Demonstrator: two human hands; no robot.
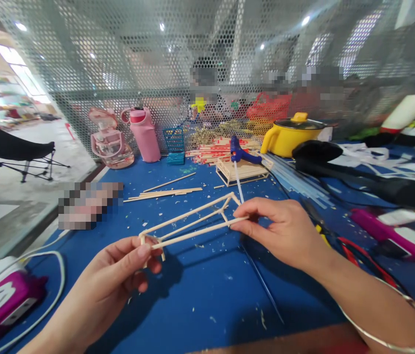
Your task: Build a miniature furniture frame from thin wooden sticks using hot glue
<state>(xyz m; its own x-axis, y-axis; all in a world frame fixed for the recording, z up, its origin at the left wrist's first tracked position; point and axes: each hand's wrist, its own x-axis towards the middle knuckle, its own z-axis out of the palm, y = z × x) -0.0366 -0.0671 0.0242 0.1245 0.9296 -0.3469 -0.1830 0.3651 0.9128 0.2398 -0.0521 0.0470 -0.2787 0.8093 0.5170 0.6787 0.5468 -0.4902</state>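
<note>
A long, narrow frame of thin wooden sticks (188,214) hangs above the blue table, held at both ends. My left hand (128,263) pinches its left end between thumb and fingers. At the right end, my right hand (271,223) grips the tip of the near stick between thumb and forefinger. Behind the frame, a blue glue gun (237,151) with a white glue stick rests on a wooden stick rack (246,172). Loose wooden sticks (170,193) lie on the table left of the rack.
Pink bottle (146,135), clear bottle (111,142), teal basket (174,145) and yellow pot (291,137) line the mesh at the back. Pliers (358,255) and a purple power strip (395,233) lie right; another purple strip (8,305) lies left. Scraps dot the blue table (207,305).
</note>
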